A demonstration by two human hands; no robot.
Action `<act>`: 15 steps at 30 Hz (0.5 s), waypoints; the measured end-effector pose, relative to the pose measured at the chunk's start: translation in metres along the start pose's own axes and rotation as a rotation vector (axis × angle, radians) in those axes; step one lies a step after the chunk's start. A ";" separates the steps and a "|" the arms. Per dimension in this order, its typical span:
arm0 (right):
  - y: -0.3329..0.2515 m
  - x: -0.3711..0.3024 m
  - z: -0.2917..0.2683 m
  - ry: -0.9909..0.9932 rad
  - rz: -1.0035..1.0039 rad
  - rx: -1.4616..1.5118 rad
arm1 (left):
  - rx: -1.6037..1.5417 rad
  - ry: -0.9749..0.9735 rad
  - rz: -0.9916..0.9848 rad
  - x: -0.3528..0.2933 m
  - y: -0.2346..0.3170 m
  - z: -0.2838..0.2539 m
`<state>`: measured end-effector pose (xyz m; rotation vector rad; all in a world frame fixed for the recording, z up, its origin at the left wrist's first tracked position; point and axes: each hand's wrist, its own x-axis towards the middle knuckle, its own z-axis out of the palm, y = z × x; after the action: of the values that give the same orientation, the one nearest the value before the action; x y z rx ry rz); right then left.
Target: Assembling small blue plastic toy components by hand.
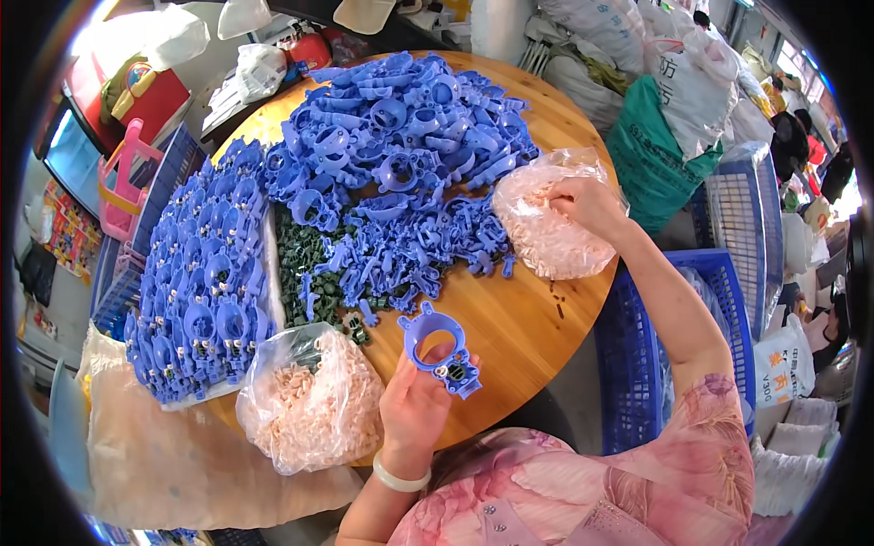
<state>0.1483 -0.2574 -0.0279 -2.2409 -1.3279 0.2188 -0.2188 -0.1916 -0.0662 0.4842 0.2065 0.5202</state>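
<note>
Head view: I judge the blue rows [200,273] finished, the blue heap [410,118] not
Left fingers [401,378] pinch a blue ring [452,369]; right fingers [569,188] reach into pale pegs [557,244], grip I can't tell

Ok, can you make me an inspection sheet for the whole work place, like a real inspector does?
Surface: round wooden table, mostly covered.
Job's things: big heap of blue parts; smaller blue parts; dark green pieces; rows of blue pieces at the left; left bag and right bag, both with pale bits inside.
Clutter: a few dark specks near the right bag.
Left hand: holds an eared blue ring piece.
Right hand: at the right bag; fingertips hidden.
Cables: nothing seen.
Surroundings: blue basket, green sack, red fire extinguisher.
</note>
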 end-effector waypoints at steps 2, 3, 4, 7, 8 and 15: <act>0.004 -0.002 0.003 0.003 -0.066 0.037 | 0.009 0.037 -0.005 0.000 0.002 0.002; 0.005 -0.003 0.005 -0.001 -0.134 0.078 | 0.010 0.038 -0.008 0.001 0.001 0.002; 0.006 -0.004 0.005 -0.001 -0.132 0.080 | 0.008 0.038 -0.008 0.003 0.000 0.002; 0.000 -0.007 0.005 -0.043 -0.189 0.094 | 0.013 0.034 -0.009 0.003 -0.001 0.001; -0.001 -0.007 0.006 -0.031 -0.225 0.077 | 0.022 0.031 -0.009 0.003 0.000 0.000; -0.005 -0.005 0.004 -0.052 -0.078 0.138 | 0.013 0.034 0.006 0.003 0.000 -0.002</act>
<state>0.1407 -0.2585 -0.0290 -2.0776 -1.3803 0.3328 -0.2168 -0.1890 -0.0678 0.4890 0.2416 0.5336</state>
